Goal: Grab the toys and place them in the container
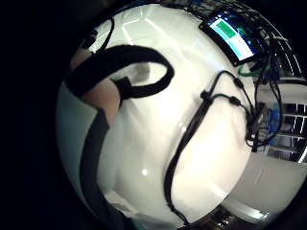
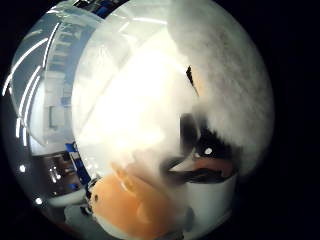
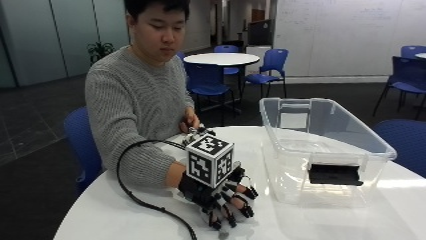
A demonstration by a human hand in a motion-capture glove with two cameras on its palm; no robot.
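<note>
Your outside view looks across the round white table [image 3: 373, 210] toward the seated person, with the clear container [image 3: 319, 145] close in front. Your thumb-side palm camera sits very near a white plush toy [image 2: 220, 65] beside that container. Your little-finger-side camera faces the bare tabletop, away from the container. All three views share the table.

Grey knit sweater, black-gloved right hand [image 3: 216, 197] (black straps w/ white plastic)
</note>
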